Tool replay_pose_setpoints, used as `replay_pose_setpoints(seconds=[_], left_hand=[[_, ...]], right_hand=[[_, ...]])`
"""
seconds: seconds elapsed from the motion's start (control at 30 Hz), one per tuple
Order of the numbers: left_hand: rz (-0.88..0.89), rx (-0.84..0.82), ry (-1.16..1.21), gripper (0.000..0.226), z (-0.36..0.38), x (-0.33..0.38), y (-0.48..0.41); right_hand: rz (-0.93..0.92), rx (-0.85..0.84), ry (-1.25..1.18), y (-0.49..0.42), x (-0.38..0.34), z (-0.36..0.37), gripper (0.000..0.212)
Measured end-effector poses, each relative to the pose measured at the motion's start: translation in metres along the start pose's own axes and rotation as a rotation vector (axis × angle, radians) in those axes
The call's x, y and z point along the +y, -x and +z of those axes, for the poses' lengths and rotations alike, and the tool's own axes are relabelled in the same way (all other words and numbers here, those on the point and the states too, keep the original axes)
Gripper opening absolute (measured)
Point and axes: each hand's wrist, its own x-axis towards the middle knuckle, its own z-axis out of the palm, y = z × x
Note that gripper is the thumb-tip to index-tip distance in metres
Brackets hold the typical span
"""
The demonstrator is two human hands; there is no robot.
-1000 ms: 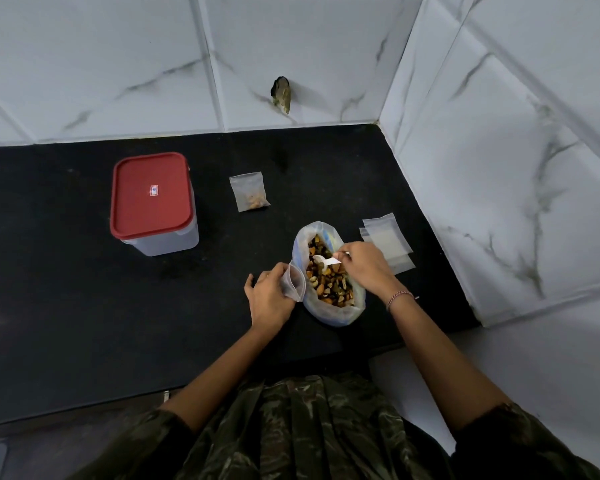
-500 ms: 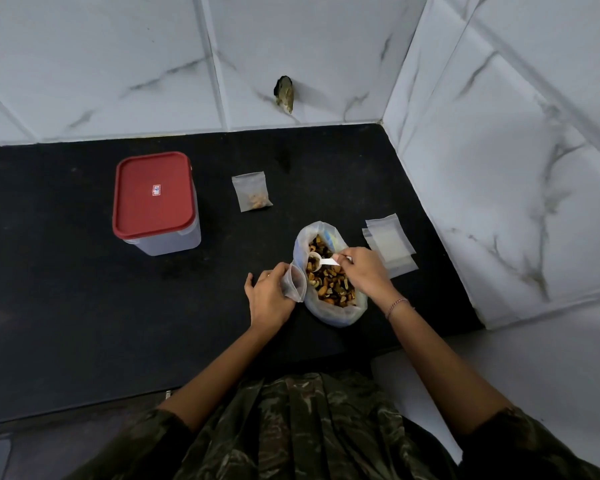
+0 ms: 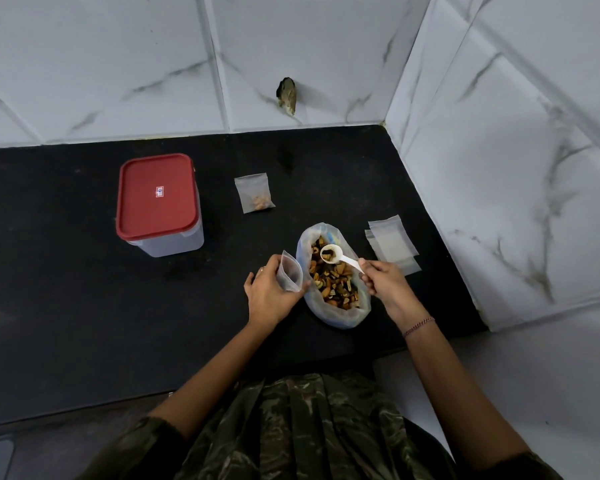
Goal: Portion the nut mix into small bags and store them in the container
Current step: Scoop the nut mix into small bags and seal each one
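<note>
- 1 black matte stone worktop (image 3: pixel 84 306), set in a corner of white marbled wall tiles; it carries every item below.
- 1 large clear plastic bag of mixed nuts (image 3: pixel 333 282), mouth open and rolled down, lying near the front edge of the worktop between the 2 hands. Contents: brown, tan and dark nut pieces, filling most of it.
- 1 small white plastic scoop (image 3: pixel 336 256), held over the far end of the large bag. Contents: a few dark and pale nut pieces in its bowl.
- 1 right hand (image 3: pixel 383 284), fingers pinched on the scoop's handle.
- 1 small clear zip bag (image 3: pixel 289 276), held upright with its mouth open, just left of the large bag. Contents cannot be told.
- 1 left hand (image 3: pixel 269 292), curled around this small bag and gripping it.
- 1 small clear portioned bag (image 3: pixel 255 192), lying flat farther back on the worktop, apart from the rest. Contents: a small cluster of pale nuts in 1 lower corner.
- 1 stack of flat clear zip bags (image 3: pixel 392 242), right of the large bag, near the side wall. The exact count cannot be told; at least 2 edges show.
- 1 rectangular translucent plastic container with a red lid (image 3: pixel 158 202), lid on, standing at the left, well apart from the hands. Contents hidden.
</note>
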Motion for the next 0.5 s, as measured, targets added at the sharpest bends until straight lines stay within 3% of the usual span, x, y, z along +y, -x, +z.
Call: replay_pose_setpoints(seconds=[0.13,0.27,0.5], left_hand=[[-0.008,0.008,0.004,0.044,-0.007,0.005,-0.005],[0.015,0.060,0.062,0.032,-0.011,0.007,-0.008],[0.011,0.082,0.123,0.032,-0.018,0.009,-0.011]], right_hand=[[-0.094,-0.074,-0.055,0.020,-0.011,0.009,0.017],[-0.239,-0.123,0.084,0.037,-0.023,0.026,0.018],[-0.628,0.065,0.536,0.049,-0.028,0.047,0.022]])
